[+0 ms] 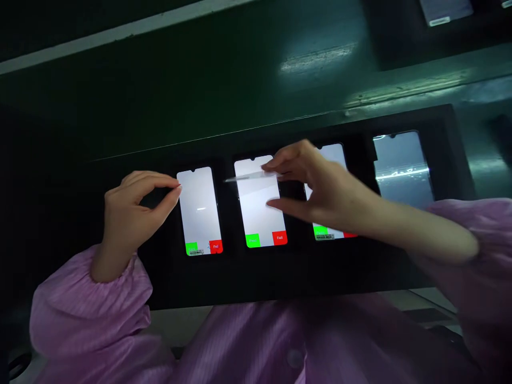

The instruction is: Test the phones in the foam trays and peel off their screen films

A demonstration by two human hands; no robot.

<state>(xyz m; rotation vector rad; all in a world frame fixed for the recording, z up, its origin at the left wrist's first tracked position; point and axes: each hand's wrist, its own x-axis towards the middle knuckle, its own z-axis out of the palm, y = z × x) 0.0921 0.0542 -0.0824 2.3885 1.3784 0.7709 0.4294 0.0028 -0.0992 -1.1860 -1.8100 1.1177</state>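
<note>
My left hand (134,208) is at the upper left edge of a lit phone screen (199,208). Its thumb and fingertips are pinched together; whatever lies between them is too small to make out. Over a second lit phone screen (260,213), my right hand (310,181) holds a thin, see-through strip (248,177) by its fingers. The strip juts to the left and looks slightly blurred, while the thumb stands apart below it. Both screens are white with a green and a red box along the bottom. A third lit phone screen (331,153) is partly hidden behind my right hand.
To the right lies a dimmer, greyish screen (404,170), partly behind my right forearm. The phones rest on a black mat (256,272) on a dark green surface (180,101). Another device (446,10) shows at the top right.
</note>
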